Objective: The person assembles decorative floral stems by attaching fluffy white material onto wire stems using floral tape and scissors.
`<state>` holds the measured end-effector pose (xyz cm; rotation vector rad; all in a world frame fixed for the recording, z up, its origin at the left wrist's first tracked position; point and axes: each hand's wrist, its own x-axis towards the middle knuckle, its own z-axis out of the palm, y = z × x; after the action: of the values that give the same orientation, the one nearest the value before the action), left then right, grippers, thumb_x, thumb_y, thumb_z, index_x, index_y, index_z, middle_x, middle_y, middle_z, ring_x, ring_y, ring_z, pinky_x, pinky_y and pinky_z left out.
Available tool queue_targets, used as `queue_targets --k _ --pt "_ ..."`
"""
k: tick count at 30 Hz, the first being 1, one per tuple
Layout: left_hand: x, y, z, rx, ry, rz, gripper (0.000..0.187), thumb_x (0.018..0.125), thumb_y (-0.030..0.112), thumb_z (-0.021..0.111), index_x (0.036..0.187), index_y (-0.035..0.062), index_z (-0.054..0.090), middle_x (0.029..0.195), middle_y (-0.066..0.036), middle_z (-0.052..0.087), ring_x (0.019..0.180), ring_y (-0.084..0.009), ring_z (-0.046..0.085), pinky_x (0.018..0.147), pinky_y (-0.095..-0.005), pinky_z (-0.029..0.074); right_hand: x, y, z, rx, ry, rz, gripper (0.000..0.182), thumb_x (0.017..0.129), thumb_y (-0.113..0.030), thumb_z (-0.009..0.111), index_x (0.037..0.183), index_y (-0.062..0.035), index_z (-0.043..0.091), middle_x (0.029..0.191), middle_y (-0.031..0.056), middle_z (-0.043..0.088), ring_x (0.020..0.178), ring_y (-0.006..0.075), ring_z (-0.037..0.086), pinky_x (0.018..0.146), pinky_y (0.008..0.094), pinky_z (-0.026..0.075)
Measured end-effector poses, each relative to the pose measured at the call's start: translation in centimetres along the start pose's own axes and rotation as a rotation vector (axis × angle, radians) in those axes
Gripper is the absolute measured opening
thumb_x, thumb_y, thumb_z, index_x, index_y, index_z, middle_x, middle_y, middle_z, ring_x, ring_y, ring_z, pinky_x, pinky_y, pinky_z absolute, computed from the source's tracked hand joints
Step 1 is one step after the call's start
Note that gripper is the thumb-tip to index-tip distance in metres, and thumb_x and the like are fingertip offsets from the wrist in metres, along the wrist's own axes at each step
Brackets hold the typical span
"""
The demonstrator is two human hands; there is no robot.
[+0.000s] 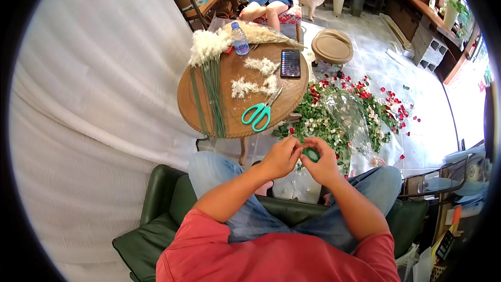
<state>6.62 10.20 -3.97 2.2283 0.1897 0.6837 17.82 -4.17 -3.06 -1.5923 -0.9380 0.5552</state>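
Head cam: R hand [322, 163] gripping green tape roll [312, 155], L hand [283, 157] closed beside it.
Roll's btwn hands; can't quite tell if L hand pinches tape end. Ahead: round table [287, 93] w/ scissors [267, 106], phone [290, 63], fluffy-topped stems [213, 94].

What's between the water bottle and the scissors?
Loose white fluff, lying in clumps on the wooden table between bottle and scissors; the head view shows it.
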Motion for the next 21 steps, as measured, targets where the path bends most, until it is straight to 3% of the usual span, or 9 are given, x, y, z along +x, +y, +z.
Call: queue_targets --k 1,3,4,8,11,18,20,21 --pt "0.0 -0.1 0.0 -0.007 -0.001 -0.002 0.014 0.091 0.010 0.069 0.098 0.0007 0.061 0.084 -0.013 0.066 0.069 -0.0271 0.064 0.060 -0.0352 0.049 0.2 0.3 0.1 -0.005 0.000 0.006 0.047 0.080 0.002 0.070 0.124 0.0036 0.056 0.109 0.0121 0.067 0.106 0.0186 0.064 0.099 0.0325 0.048" --pt "-0.2 -0.4 0.4 -0.273 -0.007 -0.268 0.015 0.095 0.014 0.067 0.099 0.0013 0.060 0.083 -0.007 0.065 0.069 -0.0154 0.061 0.059 -0.0310 0.049 0.2 1.7 0.0 0.066 0.076 -0.116 0.044 0.080 -0.005 0.071 0.121 0.0043 0.059 0.109 0.0143 0.069 0.102 0.0207 0.068 0.094 0.0350 0.051" --pt "0.2 -0.1 -0.1 -0.489 -0.076 -0.491 0.015 0.097 0.016 0.066 0.101 0.0019 0.063 0.084 -0.002 0.064 0.072 -0.0081 0.059 0.060 -0.0273 0.049 0.2 1.5 -0.2 0.140 0.069 -0.068 0.044 0.082 -0.003 0.072 0.123 0.0039 0.058 0.114 0.0131 0.067 0.107 0.0197 0.065 0.096 0.0349 0.050" --pt "0.9 0.7 -0.6 -0.867 -0.150 -0.614 0.021 0.095 0.013 0.068 0.111 -0.0008 0.066 0.082 -0.002 0.065 0.068 -0.0087 0.059 0.058 -0.0240 0.048 0.3 1.3 -1.0 0.295 0.032 -0.072 0.049 0.084 -0.004 0.076 0.128 0.0012 0.055 0.117 0.0106 0.065 0.114 0.0188 0.060 0.102 0.0334 0.045" --pt "0.7 0.8 -0.2 -1.000 -0.090 -0.645 0.020 0.093 0.012 0.070 0.107 -0.0012 0.067 0.083 -0.003 0.066 0.066 -0.0083 0.058 0.058 -0.0225 0.046 -0.1 0.4 -1.0 0.293 0.022 -0.044 0.049 0.083 -0.005 0.078 0.127 0.0009 0.056 0.117 0.0108 0.065 0.113 0.0184 0.061 0.101 0.0332 0.045" --pt "0.2 0.3 0.5 -0.934 0.009 -0.656 0.010 0.090 0.008 0.072 0.095 -0.0004 0.070 0.081 -0.005 0.068 0.065 -0.0077 0.058 0.058 -0.0224 0.046 -0.2 0.2 -0.8 0.058 0.018 -0.083 0.060 0.078 -0.010 0.082 0.132 -0.0030 0.055 0.113 0.0092 0.069 0.109 0.0196 0.064 0.096 0.0340 0.049" --pt "-0.1 0.3 0.9 -0.618 0.071 -0.485 0.008 0.091 0.006 0.072 0.094 -0.0001 0.069 0.085 -0.004 0.067 0.070 -0.0070 0.059 0.061 -0.0220 0.046 -0.1 0.3 -0.4 0.107 0.050 -0.086 0.055 0.080 -0.010 0.081 0.129 -0.0026 0.058 0.112 0.0092 0.069 0.106 0.0196 0.065 0.095 0.0338 0.049" --pt "-0.2 0.4 1.2 -0.618 0.075 -0.484 0.008 0.091 0.006 0.072 0.094 -0.0001 0.069 0.085 -0.004 0.067 0.070 -0.0070 0.059 0.061 -0.0220 0.046 0.0 0.4 -0.2 0.156 0.084 -0.087 0.050 0.081 -0.011 0.080 0.126 -0.0022 0.061 0.112 0.0092 0.069 0.104 0.0195 0.065 0.094 0.0336 0.049"
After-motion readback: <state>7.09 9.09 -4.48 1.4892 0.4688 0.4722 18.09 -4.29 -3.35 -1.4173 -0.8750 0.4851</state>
